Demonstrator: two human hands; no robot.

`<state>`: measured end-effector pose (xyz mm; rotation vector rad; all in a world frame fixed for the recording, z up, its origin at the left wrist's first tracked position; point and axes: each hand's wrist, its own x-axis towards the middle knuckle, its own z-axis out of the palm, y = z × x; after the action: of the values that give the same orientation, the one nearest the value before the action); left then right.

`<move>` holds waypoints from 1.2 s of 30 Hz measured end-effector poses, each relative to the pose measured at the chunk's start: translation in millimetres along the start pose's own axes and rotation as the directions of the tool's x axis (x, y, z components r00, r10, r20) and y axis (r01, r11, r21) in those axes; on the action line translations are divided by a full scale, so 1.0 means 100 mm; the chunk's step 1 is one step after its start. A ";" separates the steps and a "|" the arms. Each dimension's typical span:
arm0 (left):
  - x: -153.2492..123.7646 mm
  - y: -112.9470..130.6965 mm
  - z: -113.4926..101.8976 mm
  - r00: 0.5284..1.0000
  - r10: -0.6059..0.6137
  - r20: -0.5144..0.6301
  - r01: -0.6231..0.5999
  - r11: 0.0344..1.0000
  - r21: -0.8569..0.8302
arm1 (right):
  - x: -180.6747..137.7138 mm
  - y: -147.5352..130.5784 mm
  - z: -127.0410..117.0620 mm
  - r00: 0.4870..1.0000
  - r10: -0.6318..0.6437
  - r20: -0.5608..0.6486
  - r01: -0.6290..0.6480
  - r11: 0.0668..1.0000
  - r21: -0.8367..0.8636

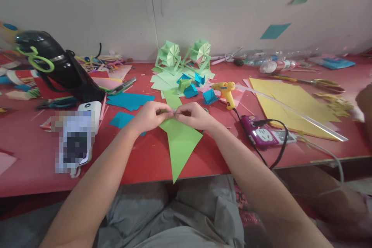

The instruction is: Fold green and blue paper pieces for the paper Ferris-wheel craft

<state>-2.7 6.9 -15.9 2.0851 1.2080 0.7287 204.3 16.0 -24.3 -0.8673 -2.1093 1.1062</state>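
Observation:
A light green sheet of paper (180, 143), folded to a long point, lies on the red table (145, 159) with its tip over the near edge. My left hand (149, 116) and my right hand (193, 115) meet at the sheet's upper edge, fingers curled and pinching the paper between them. Just beyond my hands lie more green paper (172, 99), small blue folded pieces (191, 90) and two pale green paper wheel models (183, 56) by the wall.
A yellow glue gun (226, 92) and a purple power strip (261, 133) with black cable sit to the right, near yellow paper (287, 104), a long clear ruler (305, 118) and scissors (316, 82). Left: blue paper (129, 100), a black bag (61, 66), a white device (90, 109).

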 end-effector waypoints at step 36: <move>-0.03 -0.01 -0.31 0.860 -0.493 -0.131 0.311 0.709 -0.633 | -0.01 0.09 0.08 0.980 -0.192 -0.045 0.171 0.941 -0.292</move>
<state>-27.2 11.6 3.1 1.1586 1.3185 1.0590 201.0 15.7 -35.4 -0.8082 -2.2700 0.6732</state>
